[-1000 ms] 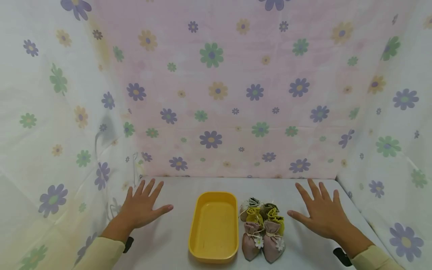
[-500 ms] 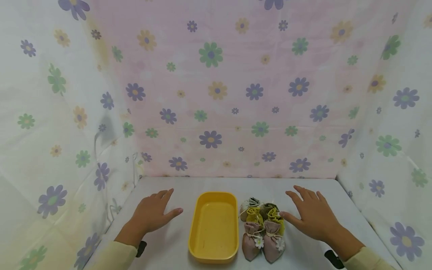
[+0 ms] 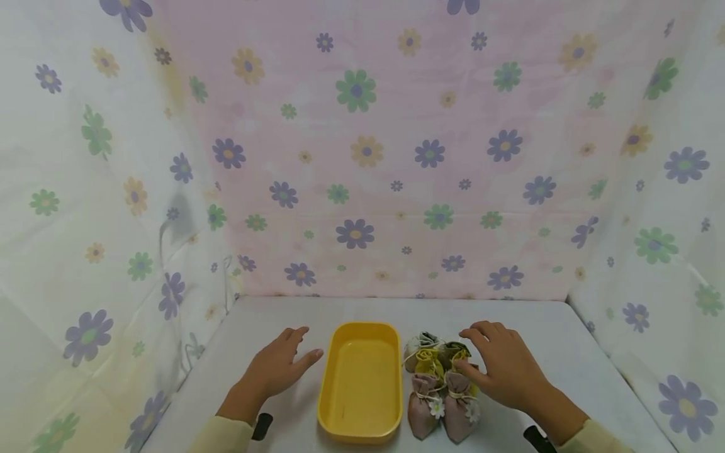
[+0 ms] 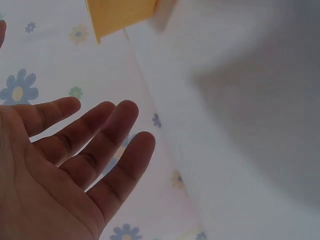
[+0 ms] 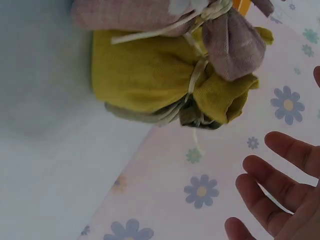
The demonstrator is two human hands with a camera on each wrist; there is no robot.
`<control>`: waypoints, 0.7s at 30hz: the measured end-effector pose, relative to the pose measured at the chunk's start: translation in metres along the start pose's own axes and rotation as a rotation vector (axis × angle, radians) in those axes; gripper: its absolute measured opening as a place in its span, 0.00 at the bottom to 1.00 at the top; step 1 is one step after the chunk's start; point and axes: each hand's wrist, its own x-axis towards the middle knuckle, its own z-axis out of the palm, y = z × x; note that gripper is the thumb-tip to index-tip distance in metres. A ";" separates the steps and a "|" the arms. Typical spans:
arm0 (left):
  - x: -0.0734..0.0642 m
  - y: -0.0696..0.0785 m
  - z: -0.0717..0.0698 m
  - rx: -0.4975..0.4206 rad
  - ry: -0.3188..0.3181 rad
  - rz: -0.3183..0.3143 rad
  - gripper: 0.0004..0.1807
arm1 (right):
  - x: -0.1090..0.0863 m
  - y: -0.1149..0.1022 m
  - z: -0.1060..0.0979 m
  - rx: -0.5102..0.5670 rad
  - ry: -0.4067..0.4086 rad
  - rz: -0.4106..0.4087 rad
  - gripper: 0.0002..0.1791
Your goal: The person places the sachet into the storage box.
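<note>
Left of the yellow tray (image 3: 360, 384), my left hand (image 3: 277, 365) hovers with its fingers spread and nothing in them; the left wrist view shows the bare palm (image 4: 45, 195). My right hand (image 3: 501, 365) is just right of a cluster of small cloth drawstring pouches, its thumb in front of the far ones in the head view. Two mauve pouches (image 3: 423, 412) with white flower charms lie nearest me. Behind them are yellow pouches (image 5: 145, 70) and, farthest back, grey-green ones (image 3: 421, 346). Whether the right thumb touches any pouch, I cannot tell.
A white table (image 3: 272, 308) bears the tray and pouches. Flower-printed cloth (image 3: 362, 189) hangs at the back and both sides. Dark bands (image 3: 262, 426) are worn at the wrists. The tray's far edge sits a little short of the table's back edge.
Both hands have moved inward, the left toward the tray and the right up to the pouches. Their fingers, spread wide before, are now more relaxed and bent. Tray and pouches stay put.
</note>
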 end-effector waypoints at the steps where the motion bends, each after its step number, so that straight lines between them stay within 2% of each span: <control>1: 0.000 0.001 0.003 -0.021 -0.001 -0.005 0.48 | 0.001 -0.002 0.001 0.009 0.008 -0.008 0.29; 12: 0.006 0.010 0.033 -0.307 -0.050 -0.054 0.42 | 0.000 -0.027 0.013 0.137 0.108 -0.071 0.24; 16: 0.007 0.012 0.043 -0.511 -0.085 -0.093 0.41 | -0.001 -0.037 0.018 0.169 0.125 -0.090 0.25; 19: 0.006 0.012 0.048 -0.688 -0.120 -0.159 0.40 | -0.001 -0.044 0.022 0.187 0.120 -0.087 0.24; 21: 0.006 0.013 0.050 -0.770 -0.138 -0.200 0.38 | -0.001 -0.049 0.024 0.203 0.112 -0.077 0.24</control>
